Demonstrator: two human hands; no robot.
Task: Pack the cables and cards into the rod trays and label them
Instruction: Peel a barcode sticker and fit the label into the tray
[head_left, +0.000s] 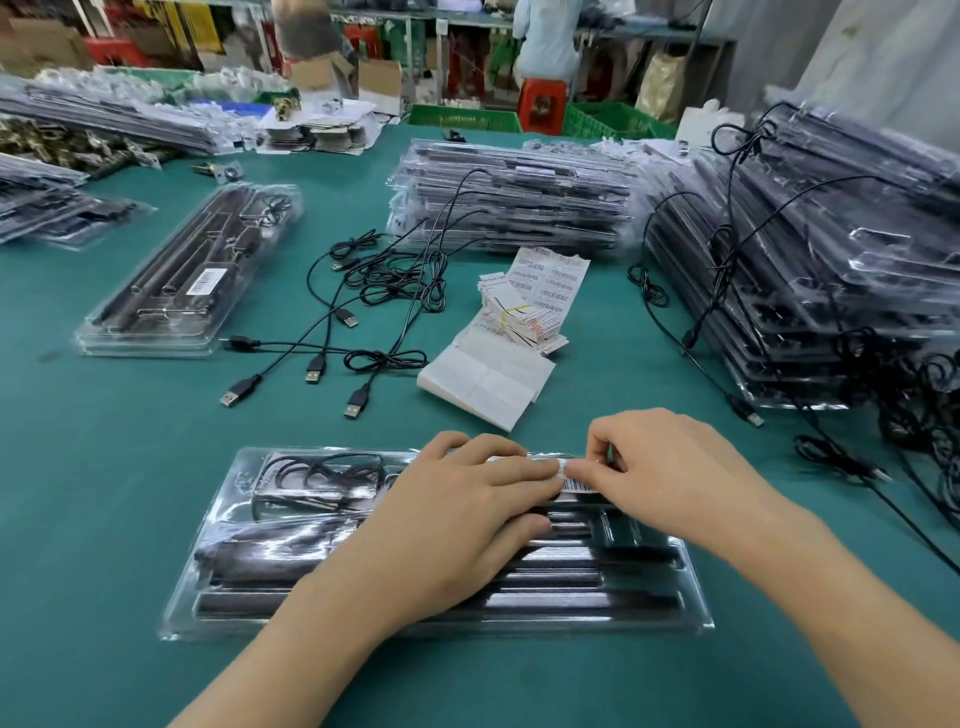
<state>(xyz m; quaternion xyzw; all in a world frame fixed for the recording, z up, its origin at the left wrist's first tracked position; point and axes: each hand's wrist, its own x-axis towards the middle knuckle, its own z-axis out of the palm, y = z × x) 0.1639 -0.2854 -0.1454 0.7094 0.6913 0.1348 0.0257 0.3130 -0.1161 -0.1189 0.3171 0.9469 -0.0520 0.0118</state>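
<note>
A clear plastic rod tray (291, 577) with black rods and a coiled black cable (322, 473) lies in front of me on the green table. My left hand (467, 509) rests flat on its lid, fingertips pressing a white barcode label (576, 486). My right hand (670, 467) pinches the label's right end against the tray's far edge. Loose USB cables (374, 301) lie in the middle of the table. A bundle of cards (519, 317), a barcode label sheet (553, 278) and folded white paper (488, 384) sit just beyond the tray.
Stacks of packed trays stand at centre back (509, 202) and right (810, 270), with cables hanging over them. A labelled tray (176, 280) lies at left. More trays (47, 202) and metal parts (57, 145) fill the far left. Green crates (462, 117) stand behind the table.
</note>
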